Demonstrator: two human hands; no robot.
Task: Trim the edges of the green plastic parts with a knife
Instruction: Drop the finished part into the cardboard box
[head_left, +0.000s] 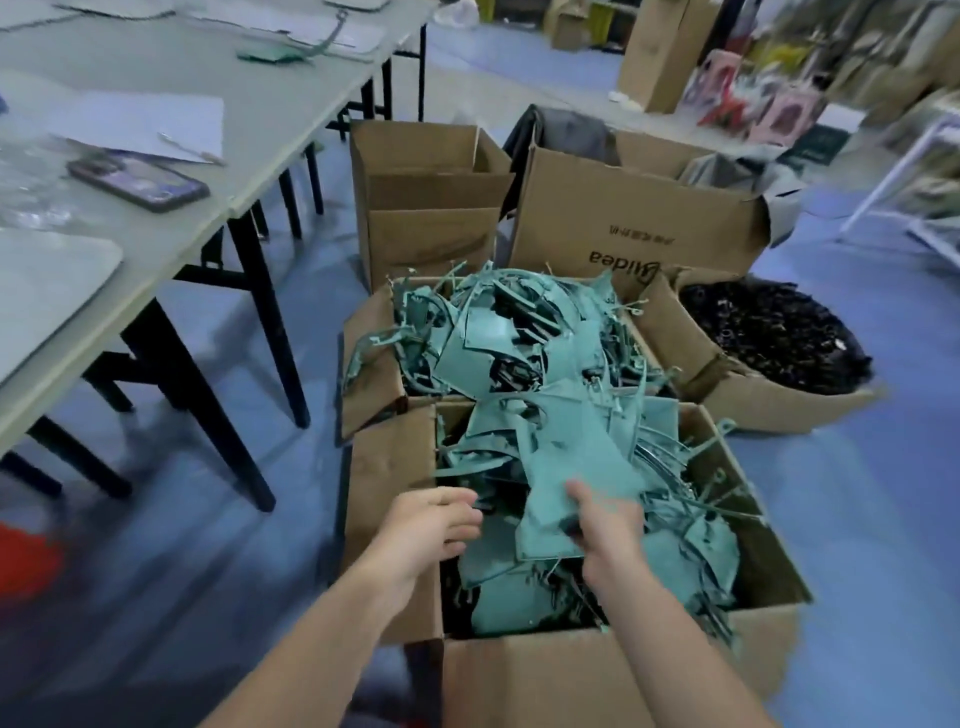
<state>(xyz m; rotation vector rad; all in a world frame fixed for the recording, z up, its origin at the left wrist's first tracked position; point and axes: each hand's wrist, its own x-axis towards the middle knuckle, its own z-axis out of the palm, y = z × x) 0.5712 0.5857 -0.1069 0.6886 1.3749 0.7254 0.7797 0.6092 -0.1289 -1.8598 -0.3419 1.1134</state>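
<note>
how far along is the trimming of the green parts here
Barely begun. Done: nothing shows as trimmed; no knife is in view. In hand: the right hand grips a green part from the near box, the left hand open beside it. Left: both the near box and the far box are heaped with green parts.

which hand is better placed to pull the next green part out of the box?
Right. The right hand already grips a flat green part on top of the heap in the near cardboard box. The left hand hovers open by the box's left wall, holding nothing. No knife is visible.
</note>
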